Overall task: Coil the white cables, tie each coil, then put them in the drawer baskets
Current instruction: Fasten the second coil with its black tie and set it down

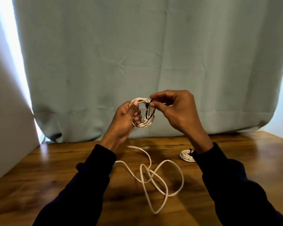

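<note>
Two hands are raised above the wooden table (235, 160), in front of a grey-green curtain (137, 54). A coil of white cable (145, 123) is gripped by the left hand (127, 116), with the thumb laid over its upper loops and the fingers curled through its middle. A dark tie (147, 112) looped round the right side of that coil is pinched between the thumb and fingertips of the right hand (175, 110). An uncoiled white cable (153, 178) is sprawled in loose loops over the middle of the surface. A tied coil (186, 155) is seen nearer the far right edge, partly hidden by the right wrist. Dark sleeves (235, 185) are worn on both arms.
</note>
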A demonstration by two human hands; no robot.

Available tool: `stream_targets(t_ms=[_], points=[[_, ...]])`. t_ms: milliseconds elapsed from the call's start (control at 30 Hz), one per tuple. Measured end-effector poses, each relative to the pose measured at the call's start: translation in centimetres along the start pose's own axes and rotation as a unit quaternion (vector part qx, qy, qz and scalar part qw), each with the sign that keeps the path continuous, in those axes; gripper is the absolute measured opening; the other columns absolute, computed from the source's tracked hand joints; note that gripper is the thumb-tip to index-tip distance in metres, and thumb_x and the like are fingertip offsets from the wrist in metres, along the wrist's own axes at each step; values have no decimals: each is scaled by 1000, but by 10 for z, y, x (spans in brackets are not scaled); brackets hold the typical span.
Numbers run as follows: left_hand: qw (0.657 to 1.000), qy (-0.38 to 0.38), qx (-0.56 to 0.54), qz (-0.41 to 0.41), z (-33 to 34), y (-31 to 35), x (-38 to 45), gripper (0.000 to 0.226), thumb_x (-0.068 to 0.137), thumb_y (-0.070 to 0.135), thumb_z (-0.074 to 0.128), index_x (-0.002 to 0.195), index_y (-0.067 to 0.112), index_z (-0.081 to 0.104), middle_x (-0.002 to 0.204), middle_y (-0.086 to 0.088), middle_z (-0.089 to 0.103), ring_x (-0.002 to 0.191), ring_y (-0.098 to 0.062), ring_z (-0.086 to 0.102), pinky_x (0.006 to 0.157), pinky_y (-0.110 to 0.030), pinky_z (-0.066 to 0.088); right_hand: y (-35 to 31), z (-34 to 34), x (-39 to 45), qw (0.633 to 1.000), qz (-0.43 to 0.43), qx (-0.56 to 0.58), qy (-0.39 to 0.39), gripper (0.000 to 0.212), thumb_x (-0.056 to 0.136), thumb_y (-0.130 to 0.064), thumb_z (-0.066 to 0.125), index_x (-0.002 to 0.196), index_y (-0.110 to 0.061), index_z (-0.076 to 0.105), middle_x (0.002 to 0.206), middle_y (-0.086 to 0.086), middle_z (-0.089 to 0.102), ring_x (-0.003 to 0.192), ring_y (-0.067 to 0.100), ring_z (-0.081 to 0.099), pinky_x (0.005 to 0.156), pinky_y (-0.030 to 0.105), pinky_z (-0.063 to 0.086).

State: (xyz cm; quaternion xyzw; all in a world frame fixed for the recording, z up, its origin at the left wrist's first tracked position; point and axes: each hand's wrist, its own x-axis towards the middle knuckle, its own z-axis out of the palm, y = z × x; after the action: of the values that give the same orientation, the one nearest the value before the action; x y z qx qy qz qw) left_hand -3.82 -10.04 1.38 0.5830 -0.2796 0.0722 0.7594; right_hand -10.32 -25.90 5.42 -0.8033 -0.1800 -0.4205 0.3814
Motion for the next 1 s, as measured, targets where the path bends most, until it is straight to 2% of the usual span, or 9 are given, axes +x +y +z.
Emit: stream_targets(t_ms=[100, 200, 300, 367, 433, 533, 700, 933, 1000], points=[[1000, 13, 11, 9, -10, 10, -1, 25, 106, 28, 44, 104, 11, 62, 65, 4, 39, 58, -8, 38, 54, -21, 39, -2, 16, 2, 993, -93, -66, 16, 16, 85, -21, 77, 101, -17, 78, 94, -5, 76, 78, -2, 62, 71, 4, 44], [999, 30, 33, 15, -17, 18, -1, 26, 106, 31, 44, 104, 15, 64, 66, 3, 42, 60, -9, 41, 57, -22, 41, -1, 29, 2, 979, -147, -138, 24, 15, 88, -25, 74, 101, -19, 75, 96, -1, 67, 91, 7, 49, 73, 8, 34], [997, 51, 52, 23, -23, 22, 0, 27, 105, 33, 44, 103, 16, 64, 66, 3, 45, 61, -9, 43, 58, -23, 44, -3, 35, 4, 978, -154, -142, 9, 13, 93, -25, 69, 103, -17, 70, 103, 1, 60, 95, 8, 47, 75, 9, 37], [996, 57, 56, 30, -25, 23, 1, 28, 105, 34, 44, 104, 15, 65, 68, 1, 46, 64, -12, 45, 60, -24, 45, -6, 36, 6, 984, -150, -93, -5, 11, 95, -21, 66, 103, -13, 68, 98, 1, 66, 86, 8, 58, 75, 14, 49], [996, 58, 59, 34, -27, 24, 2, 30, 105, 33, 44, 108, 12, 64, 68, 1, 45, 63, -11, 44, 60, -25, 44, -10, 37, 6, 989, -138, -44, -25, 12, 96, -19, 64, 104, -11, 69, 91, 1, 70, 76, 6, 63, 71, 15, 53], [996, 57, 60, 32, -30, 25, 3, 27, 106, 32, 43, 103, 13, 61, 65, 4, 42, 59, -8, 42, 57, -23, 43, -14, 39, 4, 990, -109, -76, -36, 12, 95, -21, 65, 104, -15, 71, 92, 0, 68, 74, 4, 56, 65, 5, 41], [995, 47, 81, 42, -26, 27, 1, 24, 105, 32, 43, 99, 16, 60, 66, 3, 42, 62, -10, 40, 58, -24, 42, -11, 42, 4, 980, -83, -170, -56, 16, 96, -22, 63, 110, -18, 69, 96, -2, 44, 79, 8, 43, 60, 8, 28], [984, 31, 158, 71, -18, 27, -3, 27, 105, 33, 43, 106, 12, 59, 62, 12, 50, 56, -2, 46, 57, -20, 46, -6, 48, 4, 960, -124, -238, -80, 25, 92, -16, 70, 117, -18, 71, 95, 2, 43, 80, 16, 45, 57, 12, 23], [983, 28, 165, 77, -16, 28, -4, 25, 105, 32, 42, 106, 13, 59, 61, 13, 51, 56, -2, 46, 56, -19, 46, -3, 49, 5, 958, -131, -248, -53, 24, 90, -18, 72, 114, -16, 72, 95, 6, 48, 80, 16, 43, 56, 14, 19]])
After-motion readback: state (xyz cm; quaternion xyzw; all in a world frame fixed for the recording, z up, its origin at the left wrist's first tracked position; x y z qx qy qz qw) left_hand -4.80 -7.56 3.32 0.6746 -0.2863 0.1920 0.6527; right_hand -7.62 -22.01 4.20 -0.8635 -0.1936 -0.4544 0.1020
